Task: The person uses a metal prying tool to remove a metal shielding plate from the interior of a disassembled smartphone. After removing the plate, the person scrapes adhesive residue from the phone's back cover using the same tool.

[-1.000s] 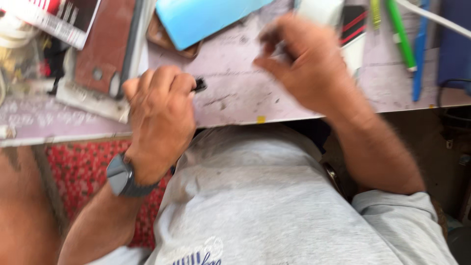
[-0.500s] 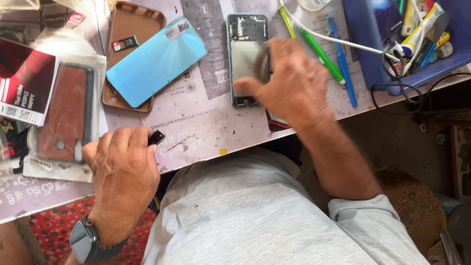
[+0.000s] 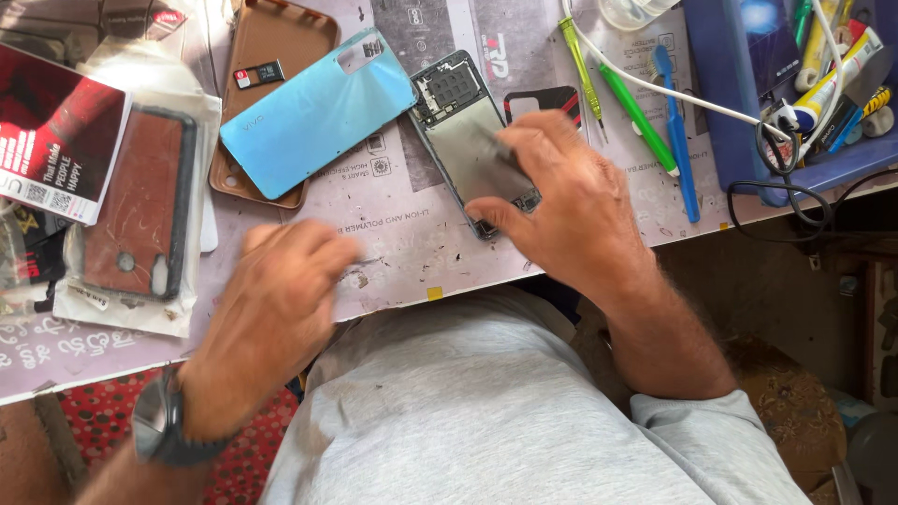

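An opened phone (image 3: 456,126) without its back lies on the pale work mat (image 3: 412,243). My right hand (image 3: 561,201) rests on its lower half, thumb at the bottom edge and fingers over the frame, with a thin dark tool showing under the fingers. My left hand (image 3: 276,304), blurred by motion, hovers over the mat's near edge left of the phone, fingers curled; whether it holds anything is unclear. A dark watch (image 3: 164,425) is on that wrist. The phone's light blue back cover (image 3: 318,112) lies to the upper left, on a brown case (image 3: 281,37).
Another brown case in a clear bag (image 3: 140,215) and a red booklet (image 3: 51,131) lie at the left. A green screwdriver (image 3: 636,112), a blue pry tool (image 3: 678,140) and a white cable (image 3: 655,89) lie right of the phone. A blue tray (image 3: 739,112) of tools stands far right.
The view has steadied over the mat. My right hand settled lower on the opened phone. My left hand moved right and forward; the small black piece seen at its fingers no longer shows.
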